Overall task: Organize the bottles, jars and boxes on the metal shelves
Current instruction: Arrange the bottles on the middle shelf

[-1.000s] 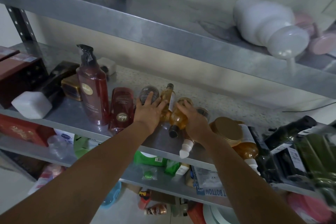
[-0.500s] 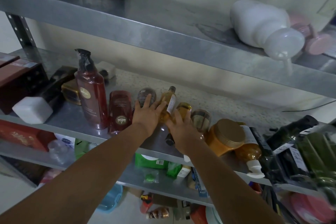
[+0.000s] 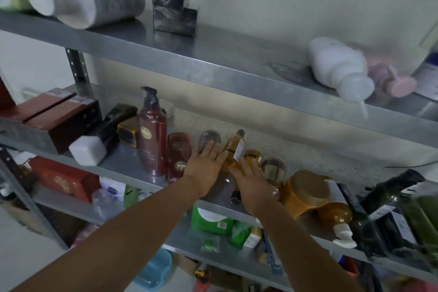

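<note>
On the middle metal shelf (image 3: 132, 168) several small amber bottles lie side by side. My left hand (image 3: 205, 168) lies flat with straight fingers against a slim amber bottle (image 3: 234, 147) and a clear jar (image 3: 208, 138). My right hand (image 3: 253, 181) rests with fingers spread over a lying amber bottle whose dark cap (image 3: 235, 198) sticks out toward me; two round amber jars (image 3: 254, 156) (image 3: 273, 169) sit just behind it. A tall maroon pump bottle (image 3: 151, 135) stands upright left of my hands, with a short maroon bottle (image 3: 177, 156) beside it.
Right of my hands lie a gold-lidded amber jar (image 3: 305, 193), an amber pump bottle (image 3: 336, 218) and dark green bottles (image 3: 403, 208). Brown boxes (image 3: 59, 118) and a white block (image 3: 86, 150) fill the shelf's left. The top shelf holds a fallen white bottle (image 3: 339, 71) and a dark box (image 3: 174, 16).
My right hand has slid forward over the lying amber bottle, closer to my left hand. The view has tilted up, bringing more of the top shelf into sight.
</note>
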